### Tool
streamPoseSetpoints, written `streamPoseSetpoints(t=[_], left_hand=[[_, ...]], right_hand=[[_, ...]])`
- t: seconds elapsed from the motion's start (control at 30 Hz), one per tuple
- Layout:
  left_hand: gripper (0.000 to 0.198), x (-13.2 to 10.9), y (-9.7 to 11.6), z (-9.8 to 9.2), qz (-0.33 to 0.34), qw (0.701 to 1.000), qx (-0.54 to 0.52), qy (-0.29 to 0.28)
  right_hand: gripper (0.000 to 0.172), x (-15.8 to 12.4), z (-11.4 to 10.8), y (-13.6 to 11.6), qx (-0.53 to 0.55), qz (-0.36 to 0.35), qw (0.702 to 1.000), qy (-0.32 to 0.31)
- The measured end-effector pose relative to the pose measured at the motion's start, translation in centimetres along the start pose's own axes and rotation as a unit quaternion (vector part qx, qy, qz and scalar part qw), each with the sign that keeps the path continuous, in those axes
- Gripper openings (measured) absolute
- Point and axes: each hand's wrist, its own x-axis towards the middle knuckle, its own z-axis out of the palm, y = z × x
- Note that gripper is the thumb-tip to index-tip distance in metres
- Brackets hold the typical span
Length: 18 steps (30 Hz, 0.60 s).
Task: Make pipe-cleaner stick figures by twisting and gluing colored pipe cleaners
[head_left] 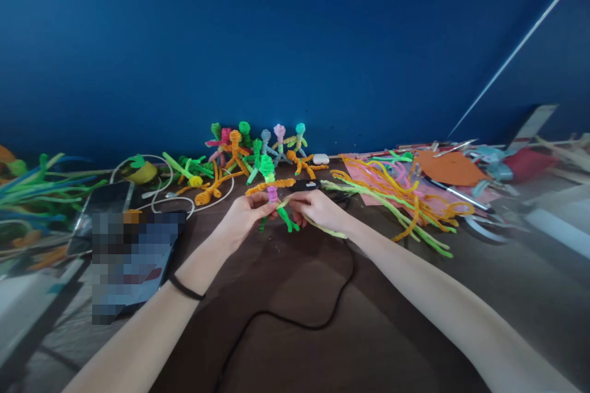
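Note:
Between my hands is a pipe cleaner figure [271,193] with a green head, orange arms, a purple middle and green legs. My left hand [251,212] pinches it at the body from the left. On the other side my right hand [318,206] has its fingers closed on a pale yellow pipe cleaner [325,230], whose tail hangs below the hand. One end of that strand meets the figure's waist; whether it is wound around there I cannot tell. Several finished-looking pipe cleaner figures [235,144] lean against the blue wall behind.
Loose yellow, orange and green pipe cleaners [415,209] lie at right, near orange felt [454,167] and a red piece [530,164]. At left are a tablet [142,264], a phone [104,206], a white cable [196,206] and more pipe cleaners [37,187]. A black cord [295,322] crosses the table.

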Motion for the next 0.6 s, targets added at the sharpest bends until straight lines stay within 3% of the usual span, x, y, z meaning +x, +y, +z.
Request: streamPoseSetpoints(t=[0.17,0.27,0.37,0.6], left_hand=[[0.028,0.6,-1.0,-0.7,-0.014,1.000,0.020,-0.004],[0.025,0.7,-1.2,-0.8,-0.014,1.000,0.020,-0.003],[0.022,0.5,-0.8,-0.6,-0.017,1.000,0.022,-0.004],[0.024,-0.1,-0.1,0.0,-0.019,1.000,0.001,-0.014]], right_hand=[[0.023,0.0,0.4,0.1,-0.005,-0.043,0.999,0.021],[0.015,-0.1,0.4,-0.1,-0.058,-0.068,0.995,0.047],[0.018,-0.2,0.3,-0.2,-0.072,-0.073,0.993,0.061],[0.021,0.1,0.4,0.3,0.037,-0.033,0.999,0.021]])
